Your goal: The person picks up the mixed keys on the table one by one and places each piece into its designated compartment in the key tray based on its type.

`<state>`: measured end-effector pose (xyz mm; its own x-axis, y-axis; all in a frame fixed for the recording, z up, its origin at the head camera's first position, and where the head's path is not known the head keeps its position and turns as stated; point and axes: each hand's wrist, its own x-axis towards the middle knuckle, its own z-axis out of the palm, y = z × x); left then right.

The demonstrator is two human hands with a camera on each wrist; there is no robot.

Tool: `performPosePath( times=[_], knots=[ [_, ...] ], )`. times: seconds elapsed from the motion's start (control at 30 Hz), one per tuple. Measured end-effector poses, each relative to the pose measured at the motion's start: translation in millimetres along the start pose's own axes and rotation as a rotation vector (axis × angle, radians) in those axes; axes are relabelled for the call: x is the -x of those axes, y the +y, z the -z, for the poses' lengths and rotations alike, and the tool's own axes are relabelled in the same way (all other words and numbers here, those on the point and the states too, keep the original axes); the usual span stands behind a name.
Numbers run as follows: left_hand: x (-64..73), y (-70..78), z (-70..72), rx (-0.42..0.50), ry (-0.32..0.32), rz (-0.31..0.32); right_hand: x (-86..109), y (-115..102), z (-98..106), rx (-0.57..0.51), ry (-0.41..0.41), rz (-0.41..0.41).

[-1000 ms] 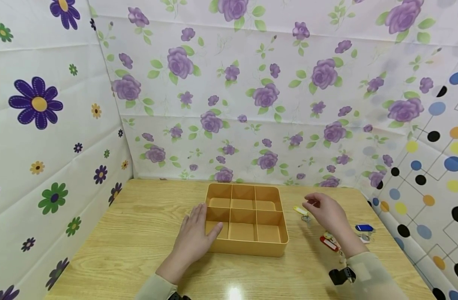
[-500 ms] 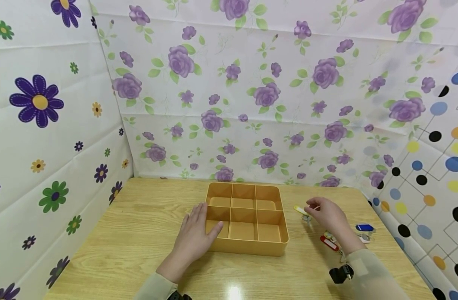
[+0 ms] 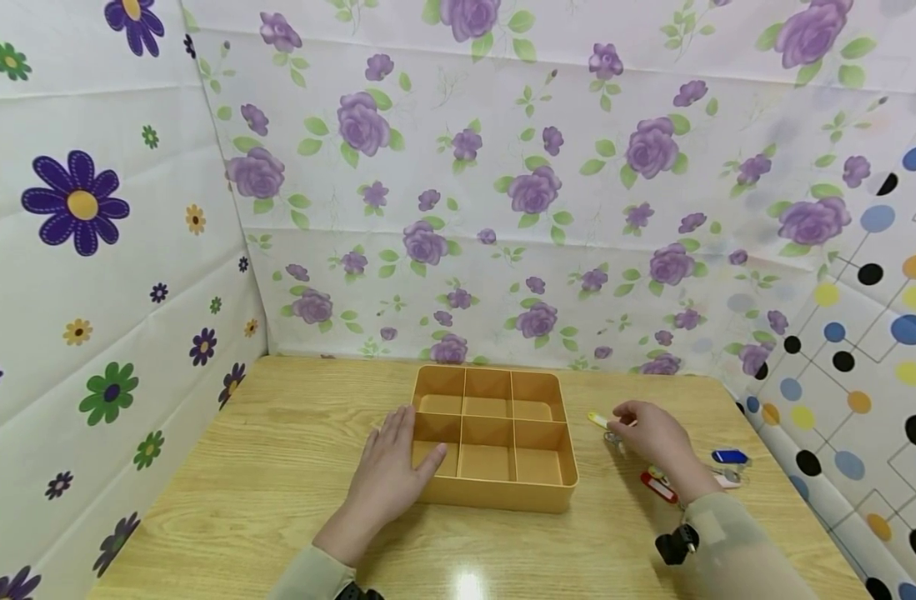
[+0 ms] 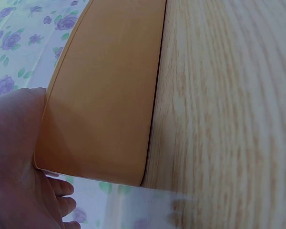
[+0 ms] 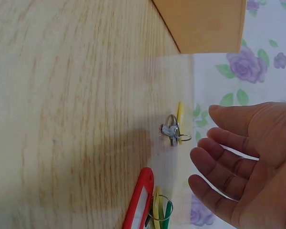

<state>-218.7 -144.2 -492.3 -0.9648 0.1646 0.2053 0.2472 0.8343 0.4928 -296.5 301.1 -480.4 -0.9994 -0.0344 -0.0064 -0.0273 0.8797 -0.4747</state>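
A tan six-compartment organizer box (image 3: 495, 496) stands on the wooden table. My left hand (image 3: 388, 458) rests along its left side, fingers straight, thumb spread over the front left compartment. My right hand (image 3: 656, 437) hovers to the right of the box, fingers loosely bent and holding nothing in the right wrist view. Just beyond its fingertips lies a yellow key tag (image 3: 597, 420) with a metal ring and a small metal piece (image 5: 171, 130). Below the right hand lies a red key tag (image 3: 658, 487), beside yellow and green tags (image 5: 168, 213) on a ring.
A blue key tag (image 3: 730, 457) and a white tag (image 3: 728, 481) lie right of my right wrist, partly behind it. Patterned cloth (image 3: 458, 208) hangs at the table's back and sides. The wooden table (image 3: 262, 483) extends left of the box.
My right hand has shifted slightly to the right and down, its fingers staying near the yellow key tag. The left hand and the box stay in place.
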Motion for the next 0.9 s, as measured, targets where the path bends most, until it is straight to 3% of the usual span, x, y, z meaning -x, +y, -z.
performPosePath(
  times=[0.4, 0.9],
  knots=[
    [-0.5, -1.9, -1.1, -0.004, -0.011, 0.010, -0.3, 1.7, -1.3, 0.029, -0.034, -0.013],
    [-1.1, -2.8, -2.7, -0.002, -0.012, 0.021, -1.3, 6.2, -8.7, 0.039, 0.006, -0.016]
  ],
)
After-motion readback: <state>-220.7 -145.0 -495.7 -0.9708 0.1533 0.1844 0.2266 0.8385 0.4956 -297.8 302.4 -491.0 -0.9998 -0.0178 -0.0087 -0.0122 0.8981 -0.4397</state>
